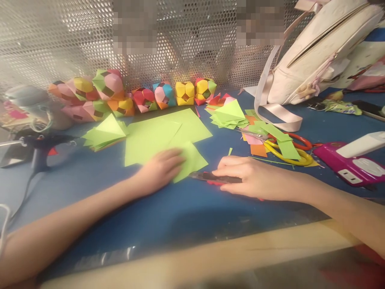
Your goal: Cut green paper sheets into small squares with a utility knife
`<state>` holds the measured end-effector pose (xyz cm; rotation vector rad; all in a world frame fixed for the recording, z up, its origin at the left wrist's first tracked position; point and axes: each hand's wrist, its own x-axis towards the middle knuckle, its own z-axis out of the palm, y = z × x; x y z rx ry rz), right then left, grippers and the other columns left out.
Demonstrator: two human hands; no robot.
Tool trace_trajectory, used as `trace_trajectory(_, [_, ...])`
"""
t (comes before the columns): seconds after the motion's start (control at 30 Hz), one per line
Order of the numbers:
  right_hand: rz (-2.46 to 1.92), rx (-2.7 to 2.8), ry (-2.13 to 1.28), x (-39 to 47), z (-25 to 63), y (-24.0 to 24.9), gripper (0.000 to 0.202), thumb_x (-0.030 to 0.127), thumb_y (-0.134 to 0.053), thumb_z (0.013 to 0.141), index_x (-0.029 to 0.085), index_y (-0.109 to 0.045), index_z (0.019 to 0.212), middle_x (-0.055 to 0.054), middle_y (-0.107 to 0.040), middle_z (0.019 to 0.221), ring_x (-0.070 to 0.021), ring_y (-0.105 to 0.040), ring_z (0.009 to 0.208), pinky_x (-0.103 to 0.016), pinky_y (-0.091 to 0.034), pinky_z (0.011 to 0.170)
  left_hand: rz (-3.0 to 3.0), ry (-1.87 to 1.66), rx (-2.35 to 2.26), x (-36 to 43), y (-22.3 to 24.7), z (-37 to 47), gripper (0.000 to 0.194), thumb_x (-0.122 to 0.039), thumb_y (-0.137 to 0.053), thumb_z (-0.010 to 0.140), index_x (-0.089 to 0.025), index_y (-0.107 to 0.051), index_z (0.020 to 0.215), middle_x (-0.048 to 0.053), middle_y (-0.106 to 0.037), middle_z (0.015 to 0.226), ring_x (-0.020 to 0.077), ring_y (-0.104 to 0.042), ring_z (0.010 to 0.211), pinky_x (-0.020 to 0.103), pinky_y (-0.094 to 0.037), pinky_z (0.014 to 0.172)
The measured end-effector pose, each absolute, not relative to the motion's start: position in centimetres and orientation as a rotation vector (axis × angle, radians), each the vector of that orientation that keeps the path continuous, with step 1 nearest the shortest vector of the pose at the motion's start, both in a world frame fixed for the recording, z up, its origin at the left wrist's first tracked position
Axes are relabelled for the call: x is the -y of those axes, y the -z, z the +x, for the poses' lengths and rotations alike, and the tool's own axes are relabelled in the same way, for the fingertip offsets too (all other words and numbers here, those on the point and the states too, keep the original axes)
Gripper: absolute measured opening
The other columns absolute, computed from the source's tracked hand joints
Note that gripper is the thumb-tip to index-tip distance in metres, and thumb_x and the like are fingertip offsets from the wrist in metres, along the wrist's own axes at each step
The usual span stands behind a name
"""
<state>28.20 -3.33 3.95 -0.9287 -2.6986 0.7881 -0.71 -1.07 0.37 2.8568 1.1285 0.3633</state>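
Note:
My left hand (164, 166) is on the near edge of a small green paper sheet (192, 160), its fingers bent together over the paper; the thumb is hidden. Under and behind that lies a larger green sheet (150, 136), with a cut or fold line across it. My right hand (246, 176) is closed round a dark utility knife (206, 176), whose tip points left at the small sheet's near corner. Something red shows beneath the knife and the fingers. Motion blurs both hands slightly.
Folded-paper balls (164, 95) line the back by a perforated metal screen (195, 36). Green paper stacks (105, 132) flank the sheets. On the right are scissors (302, 158), paper scraps, a magenta power adapter (355, 164) and a pale backpack (313, 52). A glue gun (40, 148) stands left.

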Motion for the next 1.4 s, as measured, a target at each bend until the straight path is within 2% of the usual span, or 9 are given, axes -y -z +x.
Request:
trace_trajectory(0.4, [-0.866,2.705,-0.740,3.6,27.7,-3.7,0.027,0.023,-0.051,0.093,0.021,-0.069,0.113,-0.005,-0.058,0.090,-0.0158,-0.057,0.078,-0.027,-0.046,0.070,2.859,-0.366,-1.123,1.1,-0.4,-0.6,0.042,-0.032,-0.031,0.100,-0.011,-0.061,0.120,0.018,-0.056,0.135,0.0274,-0.049,0.128,0.046,-0.043,0.105])
trace_trajectory(0.67, [-0.849,2.657,-0.753,3.9,27.1,-3.1,0.023,0.022,-0.053,0.091,0.019,-0.070,0.105,-0.005,-0.058,0.090,-0.0150,-0.058,0.077,-0.027,-0.047,0.071,2.872,-0.370,-1.122,1.2,-0.5,-0.4,0.043,-0.032,-0.030,0.100,-0.010,-0.062,0.120,0.018,-0.057,0.133,0.0281,-0.050,0.127,0.046,-0.044,0.105])
trace_trajectory(0.77, [-0.852,2.657,-0.748,4.0,26.9,-3.3,0.020,0.021,-0.053,0.091,0.018,-0.071,0.100,-0.005,-0.058,0.089,-0.0150,-0.058,0.076,-0.027,-0.047,0.070,2.864,-0.361,-1.141,1.2,-0.4,-0.4,0.042,-0.032,-0.031,0.100,-0.013,-0.061,0.120,0.017,-0.056,0.134,0.0268,-0.050,0.128,0.045,-0.044,0.105])
trace_trajectory(1.17, [-0.822,2.640,-0.748,4.3,26.5,-2.9,0.023,0.022,-0.052,0.091,0.018,-0.070,0.104,-0.007,-0.062,0.092,-0.0153,-0.059,0.076,-0.027,-0.049,0.067,2.871,-0.378,-1.137,1.3,-0.3,-0.4,0.040,-0.032,-0.032,0.100,-0.013,-0.061,0.120,0.016,-0.058,0.132,0.0257,-0.051,0.127,0.045,-0.044,0.105])
trace_trajectory(1.4, [-0.810,2.634,-0.764,4.3,26.3,-2.8,0.021,0.020,-0.053,0.090,0.018,-0.071,0.101,-0.008,-0.064,0.096,-0.0168,-0.061,0.080,-0.029,-0.050,0.073,2.863,-0.390,-1.140,1.3,-0.3,-0.2,0.039,-0.031,-0.033,0.099,-0.012,-0.061,0.120,0.017,-0.058,0.132,0.0264,-0.052,0.126,0.045,-0.044,0.104])
